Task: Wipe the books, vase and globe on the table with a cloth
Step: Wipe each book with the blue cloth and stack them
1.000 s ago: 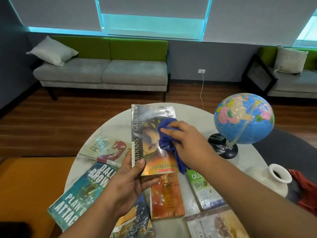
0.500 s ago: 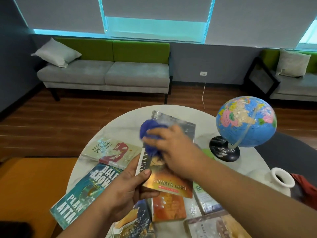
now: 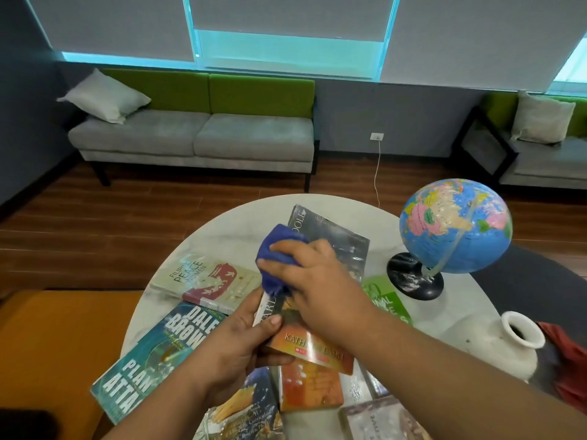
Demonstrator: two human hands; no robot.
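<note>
My left hand (image 3: 236, 344) grips the near left corner of a glossy paperback (image 3: 333, 246), held tilted above the round white table (image 3: 241, 223). My right hand (image 3: 313, 284) holds a bunched blue cloth (image 3: 274, 265) against the book's spine side. Several other books lie flat on the table, among them a teal one (image 3: 158, 357) and a cream-and-red one (image 3: 206, 281). A blue globe (image 3: 455, 225) on a black base stands at the right. A white vase (image 3: 511, 344) sits at the table's near right edge.
A green book (image 3: 386, 301) lies beside the globe's base, an orange one (image 3: 309, 389) under the held book. A red cloth (image 3: 568, 360) shows right of the vase. Grey-green sofas stand behind, on a wooden floor, with an orange mat at the left.
The held book has tilted to the right and sunk lower. My right hand has slid the cloth from the cover's middle to its left spine edge.
</note>
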